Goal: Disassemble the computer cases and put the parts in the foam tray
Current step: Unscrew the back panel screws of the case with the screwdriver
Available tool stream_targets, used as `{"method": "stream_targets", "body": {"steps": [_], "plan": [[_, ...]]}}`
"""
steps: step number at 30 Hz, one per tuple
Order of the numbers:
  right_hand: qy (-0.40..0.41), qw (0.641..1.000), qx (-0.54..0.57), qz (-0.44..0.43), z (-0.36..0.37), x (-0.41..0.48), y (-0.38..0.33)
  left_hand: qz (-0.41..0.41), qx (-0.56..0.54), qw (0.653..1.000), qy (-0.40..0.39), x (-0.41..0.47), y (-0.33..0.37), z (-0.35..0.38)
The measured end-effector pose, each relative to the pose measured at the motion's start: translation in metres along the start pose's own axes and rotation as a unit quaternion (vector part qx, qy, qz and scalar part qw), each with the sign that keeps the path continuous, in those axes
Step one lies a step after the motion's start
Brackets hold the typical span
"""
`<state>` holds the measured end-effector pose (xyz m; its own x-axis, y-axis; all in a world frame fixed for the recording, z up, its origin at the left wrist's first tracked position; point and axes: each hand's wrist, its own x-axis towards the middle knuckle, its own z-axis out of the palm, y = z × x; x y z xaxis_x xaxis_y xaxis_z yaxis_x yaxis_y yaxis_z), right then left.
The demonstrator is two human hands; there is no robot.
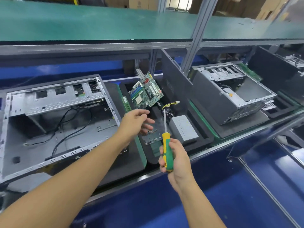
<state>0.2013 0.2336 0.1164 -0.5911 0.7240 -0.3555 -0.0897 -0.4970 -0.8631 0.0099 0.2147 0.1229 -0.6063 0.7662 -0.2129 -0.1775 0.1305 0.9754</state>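
Reaches forward with the left hand (136, 122) over the foam tray (203, 130), arm bare, palm turned to the right, fingers loosely spread; grip apart, holding nothing. Stops just short of the motherboard (145, 91), not touching it. Keeps the right hand (176, 158) nearer the body, grip clamped round the green-and-yellow handle of a screwdriver (165, 137), shaft pointing up and away, tip close to a bunch of yellow cables (171, 103).

Finds the motherboard tilted on edge at the far end of the tray, green face toward the camera; cannot tell whether it rests on the foam. Also in the tray: a grey power supply (182, 129) in the right compartment, a metal plate (152, 134) with loose screws below the left hand, and a green memory stick (125, 102) along the left wall. Carries a white label on the memory stick, too small to read.

Places the tray between two opened cases on a long worktop (230, 186) with a blue front: the left case (57, 116), lying flat with black wires inside, and the right case (230, 89). Leans a dark side panel (174, 84) upright between tray and right case. Runs a green-topped shelf (98, 22) on grey posts overhead, with cardboard boxes (141, 2) behind.
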Motion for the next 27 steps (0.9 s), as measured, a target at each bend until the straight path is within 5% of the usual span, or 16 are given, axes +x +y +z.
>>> {"method": "stream_targets", "body": {"steps": [4, 8, 15, 18, 22, 27], "plan": [[-0.074, 0.996, 0.046, 0.014, 0.034, -0.011, 0.014, 0.100, 0.263, 0.959, 0.033, -0.038, 0.028, -0.075], [-0.151, 0.987, 0.034, 0.052, 0.068, -0.029, 0.037, 0.071, 0.464, 0.883, 0.013, -0.080, 0.029, -0.164], [-0.274, 0.951, -0.086, 0.112, 0.120, -0.074, 0.092, -0.122, 0.515, 0.840, -0.117, -0.139, -0.005, -0.265], [-0.278, 0.945, -0.114, 0.130, 0.133, -0.086, 0.110, -0.074, 0.521, 0.848, -0.066, -0.151, -0.028, -0.272], [-0.269, 0.933, -0.192, 0.139, 0.138, -0.091, 0.130, 0.017, 0.587, 0.807, 0.061, -0.152, -0.050, -0.271], [-0.241, 0.919, -0.267, 0.159, 0.138, -0.092, 0.151, 0.039, 0.601, 0.794, 0.085, -0.150, -0.058, -0.272]]}}
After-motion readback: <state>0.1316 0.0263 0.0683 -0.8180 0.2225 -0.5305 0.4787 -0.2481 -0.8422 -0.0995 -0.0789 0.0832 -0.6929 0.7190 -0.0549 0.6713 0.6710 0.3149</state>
